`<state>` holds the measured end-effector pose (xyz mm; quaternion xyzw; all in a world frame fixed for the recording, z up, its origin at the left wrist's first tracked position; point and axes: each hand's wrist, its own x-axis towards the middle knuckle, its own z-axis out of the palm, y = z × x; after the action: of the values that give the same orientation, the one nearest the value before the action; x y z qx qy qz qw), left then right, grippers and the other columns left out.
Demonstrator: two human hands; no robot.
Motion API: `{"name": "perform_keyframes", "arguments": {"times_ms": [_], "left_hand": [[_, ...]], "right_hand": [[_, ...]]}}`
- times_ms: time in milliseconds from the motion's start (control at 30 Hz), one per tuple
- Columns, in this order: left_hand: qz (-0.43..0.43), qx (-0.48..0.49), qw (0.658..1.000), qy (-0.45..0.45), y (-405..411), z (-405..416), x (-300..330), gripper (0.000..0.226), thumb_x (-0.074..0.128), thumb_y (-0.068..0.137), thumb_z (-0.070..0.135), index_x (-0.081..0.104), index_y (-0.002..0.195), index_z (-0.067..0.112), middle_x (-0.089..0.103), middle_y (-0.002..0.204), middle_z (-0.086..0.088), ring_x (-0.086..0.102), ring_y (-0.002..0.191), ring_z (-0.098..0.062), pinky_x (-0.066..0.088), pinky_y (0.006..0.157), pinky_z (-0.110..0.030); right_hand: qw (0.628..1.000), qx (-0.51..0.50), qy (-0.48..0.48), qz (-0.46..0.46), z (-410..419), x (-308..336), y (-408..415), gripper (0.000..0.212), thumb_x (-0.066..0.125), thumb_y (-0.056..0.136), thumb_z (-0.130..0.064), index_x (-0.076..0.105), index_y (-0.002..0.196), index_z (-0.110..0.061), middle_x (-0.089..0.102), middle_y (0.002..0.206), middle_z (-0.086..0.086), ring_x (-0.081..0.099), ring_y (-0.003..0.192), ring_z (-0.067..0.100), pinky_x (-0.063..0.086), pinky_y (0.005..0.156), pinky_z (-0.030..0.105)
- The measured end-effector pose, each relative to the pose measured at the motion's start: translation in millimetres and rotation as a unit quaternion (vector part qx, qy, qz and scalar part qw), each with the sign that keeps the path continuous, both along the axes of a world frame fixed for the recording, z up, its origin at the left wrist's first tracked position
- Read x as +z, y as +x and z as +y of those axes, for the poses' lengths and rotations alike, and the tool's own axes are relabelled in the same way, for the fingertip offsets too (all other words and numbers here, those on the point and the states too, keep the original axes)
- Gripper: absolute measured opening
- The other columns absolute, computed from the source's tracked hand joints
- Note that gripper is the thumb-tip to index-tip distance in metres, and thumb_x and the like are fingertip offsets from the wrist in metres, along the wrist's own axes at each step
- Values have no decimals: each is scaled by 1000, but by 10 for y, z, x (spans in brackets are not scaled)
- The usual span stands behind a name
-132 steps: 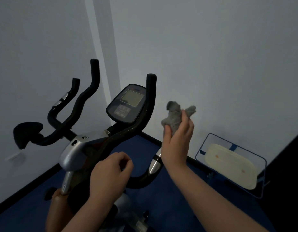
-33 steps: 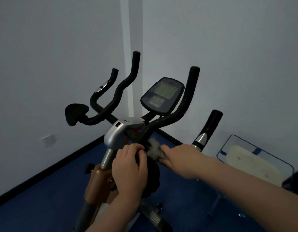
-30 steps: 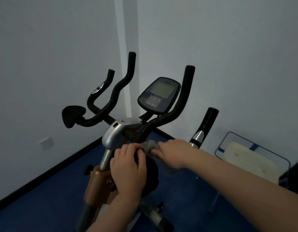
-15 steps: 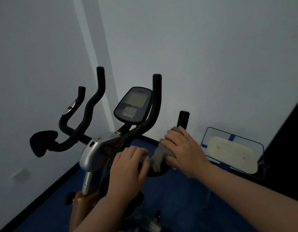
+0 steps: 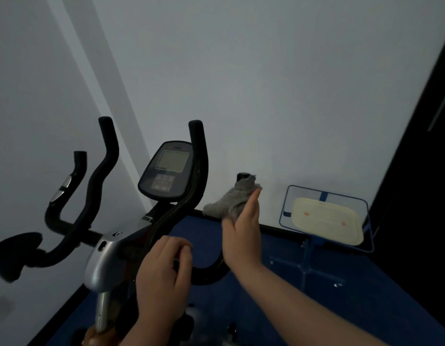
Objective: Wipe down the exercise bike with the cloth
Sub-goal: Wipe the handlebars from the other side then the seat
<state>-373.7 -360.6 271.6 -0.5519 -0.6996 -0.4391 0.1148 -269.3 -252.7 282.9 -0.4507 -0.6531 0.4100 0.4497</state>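
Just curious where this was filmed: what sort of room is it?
Probably a small home workout room or spare corner: an exercise bike with a display console stands on blue flooring between bare white walls.

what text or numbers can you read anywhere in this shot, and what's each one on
None can be read.
Console: its grey screen shows no legible digits; the marks by the buttons below and the strip above the screen are too blurred.
Cream tray in the blue wire frame: two orange spots, no lettering.
Grey cloth in the right hand, handlebars, walls: no text visible.
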Motion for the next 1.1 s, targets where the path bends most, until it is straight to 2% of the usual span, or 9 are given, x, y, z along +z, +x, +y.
{"name": "perform_keyframes", "arguments": {"times_ms": [133,233,400,567,667,733,800,900,1100], "left_hand": [[-4,9,1000,-11,10,1,12,21,41,91,32,58,79,28,52,80,18,53,69,-1,38,58,-17],[-9,10,1000,-4,12,-4,24,20,42,91,30,58,79,27,53,80,17,53,70,-1,37,59,-17],[-20,18,1000,-3,28,-18,32,19,42,90,30,58,78,27,53,80,17,53,71,0,37,61,-15],[-25,28,999,-7,19,-24,20,18,43,90,33,56,77,30,53,79,16,54,68,-3,40,58,-22],[-31,30,999,1,46,-14,38,16,44,89,33,55,76,31,54,79,14,55,67,-6,41,57,-24],[-34,30,999,1,71,-13,55,15,45,87,33,54,76,31,54,79,14,55,67,-7,41,57,-25],[-37,37,999,-3,87,-20,74,13,46,86,34,53,75,32,54,79,14,55,67,-8,41,57,-25],[-40,43,998,-8,107,-28,92,10,48,85,34,52,75,34,55,79,14,56,67,-9,42,56,-26],[-37,45,998,-11,95,-21,85,11,49,86,34,54,76,34,55,78,13,56,67,-11,42,55,-25]], "right_hand": [[994,69,-30,80,-293,-241,40,77,37,91,-43,-17,146,-43,-15,156,-25,1,145,-2,18,115,24],[992,46,-54,100,-82,-140,-10,78,25,90,-67,-10,152,-35,5,156,-20,18,138,-4,24,104,15],[996,-16,-32,86,396,72,-53,52,37,99,-47,26,146,-26,50,130,-5,56,104,3,41,67,12],[991,10,-28,131,-43,-376,-47,57,37,98,-43,11,149,-41,28,143,-17,30,108,-33,29,81,-8],[991,39,-13,130,149,-284,2,59,41,99,-39,12,150,-35,31,143,-14,38,120,-12,31,91,-1],[993,21,67,91,472,-36,6,57,45,100,-28,19,151,-24,33,135,-9,39,119,0,31,91,-1],[982,23,186,13,705,170,5,49,50,99,-22,35,145,-17,38,134,-2,39,121,9,38,101,15],[929,50,347,-117,808,93,90,31,52,96,-23,59,123,-10,47,137,6,34,134,23,34,111,46],[832,116,502,-203,886,7,368,29,46,97,-23,67,108,-7,62,122,7,42,133,28,20,118,50]]}}
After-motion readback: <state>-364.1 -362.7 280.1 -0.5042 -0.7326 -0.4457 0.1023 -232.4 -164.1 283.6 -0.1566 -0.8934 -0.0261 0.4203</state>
